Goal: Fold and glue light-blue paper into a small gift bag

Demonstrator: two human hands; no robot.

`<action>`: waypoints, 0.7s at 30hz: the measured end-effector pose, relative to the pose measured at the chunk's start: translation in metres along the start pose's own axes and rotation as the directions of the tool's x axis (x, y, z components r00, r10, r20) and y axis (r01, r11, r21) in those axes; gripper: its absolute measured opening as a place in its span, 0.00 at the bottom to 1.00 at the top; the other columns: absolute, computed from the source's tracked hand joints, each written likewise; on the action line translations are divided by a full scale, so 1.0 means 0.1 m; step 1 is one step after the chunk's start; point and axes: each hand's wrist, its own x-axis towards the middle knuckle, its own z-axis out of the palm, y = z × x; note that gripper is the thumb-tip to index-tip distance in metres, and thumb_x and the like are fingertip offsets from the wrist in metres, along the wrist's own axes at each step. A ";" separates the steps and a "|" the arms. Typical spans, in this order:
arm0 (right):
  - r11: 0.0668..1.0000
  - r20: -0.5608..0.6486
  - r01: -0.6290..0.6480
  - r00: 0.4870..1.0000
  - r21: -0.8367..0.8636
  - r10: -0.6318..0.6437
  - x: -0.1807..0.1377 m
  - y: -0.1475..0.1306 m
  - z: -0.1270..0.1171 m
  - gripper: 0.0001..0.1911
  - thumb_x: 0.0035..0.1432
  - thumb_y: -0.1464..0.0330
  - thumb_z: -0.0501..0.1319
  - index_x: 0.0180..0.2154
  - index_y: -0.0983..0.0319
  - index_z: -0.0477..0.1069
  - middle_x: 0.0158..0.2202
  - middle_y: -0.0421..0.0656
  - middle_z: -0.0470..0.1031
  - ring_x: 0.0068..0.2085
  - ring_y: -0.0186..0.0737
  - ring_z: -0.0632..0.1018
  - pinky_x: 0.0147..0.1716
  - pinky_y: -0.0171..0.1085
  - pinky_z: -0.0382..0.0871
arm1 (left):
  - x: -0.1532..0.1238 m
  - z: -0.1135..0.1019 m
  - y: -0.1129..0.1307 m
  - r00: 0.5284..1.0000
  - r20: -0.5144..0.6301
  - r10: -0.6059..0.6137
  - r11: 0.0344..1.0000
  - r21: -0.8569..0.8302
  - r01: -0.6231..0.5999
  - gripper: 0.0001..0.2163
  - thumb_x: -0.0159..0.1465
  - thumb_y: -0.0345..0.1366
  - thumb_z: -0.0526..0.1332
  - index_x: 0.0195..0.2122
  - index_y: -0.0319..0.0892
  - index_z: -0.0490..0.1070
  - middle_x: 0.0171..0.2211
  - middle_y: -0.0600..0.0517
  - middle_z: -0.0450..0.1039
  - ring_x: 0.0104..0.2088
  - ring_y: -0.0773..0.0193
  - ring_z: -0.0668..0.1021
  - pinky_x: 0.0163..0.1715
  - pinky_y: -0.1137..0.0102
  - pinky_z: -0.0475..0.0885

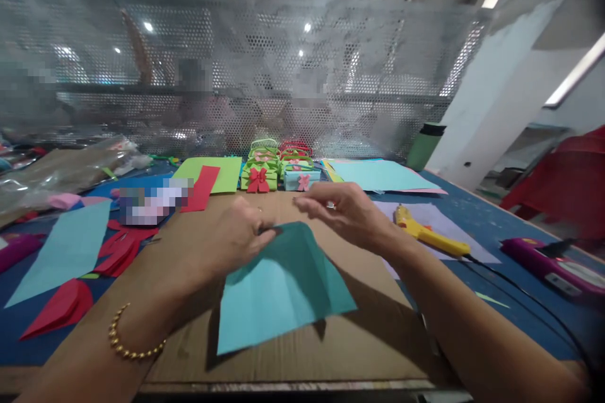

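Note:
My left hand (236, 236) pinches the upper corner of a teal paper sheet (283, 293) and holds it tilted above a brown cardboard board (378, 340). A gold bead bracelet (130, 343) circles the left wrist. My right hand (338, 208) hovers just above the sheet's top edge with its fingers loosely curled and apart, holding nothing. A ring shows on one finger.
Small paper gift boxes with bows (278, 170) stand at the far edge of the board. Green paper (227, 170), red strips (201, 189), light blue sheets (378, 173) and red scraps (61, 305) lie around. A yellow glue gun (428, 233) lies right, a purple tool (548, 261) further right.

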 end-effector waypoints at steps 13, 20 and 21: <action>0.853 -0.098 0.011 0.994 0.522 0.048 -0.04 -0.06 0.08 0.24 0.69 0.56 0.53 0.24 0.62 0.67 0.25 0.38 0.69 0.29 0.31 0.70 0.31 0.33 0.64 | 0.03 0.00 0.01 0.753 -0.647 0.120 0.975 -0.067 -0.213 0.10 0.67 0.30 0.61 0.47 0.48 0.79 0.37 0.52 0.80 0.39 0.60 0.76 0.41 0.63 0.67; 0.838 -0.108 0.026 0.993 0.545 0.039 -0.06 -0.07 0.12 0.22 0.68 0.56 0.54 0.26 0.62 0.71 0.24 0.37 0.68 0.27 0.30 0.68 0.29 0.32 0.63 | 0.05 0.05 -0.05 0.765 -0.625 0.156 0.981 0.005 -0.196 0.10 0.67 0.30 0.62 0.47 0.47 0.78 0.36 0.52 0.79 0.37 0.61 0.76 0.40 0.62 0.66; 0.838 -0.110 0.033 0.993 0.544 0.032 -0.06 -0.07 0.13 0.22 0.68 0.57 0.54 0.26 0.63 0.71 0.24 0.37 0.68 0.27 0.30 0.68 0.29 0.32 0.63 | 0.05 0.04 -0.03 0.763 -0.627 0.155 0.982 0.011 -0.191 0.11 0.67 0.30 0.62 0.49 0.47 0.77 0.35 0.53 0.79 0.37 0.61 0.76 0.40 0.62 0.66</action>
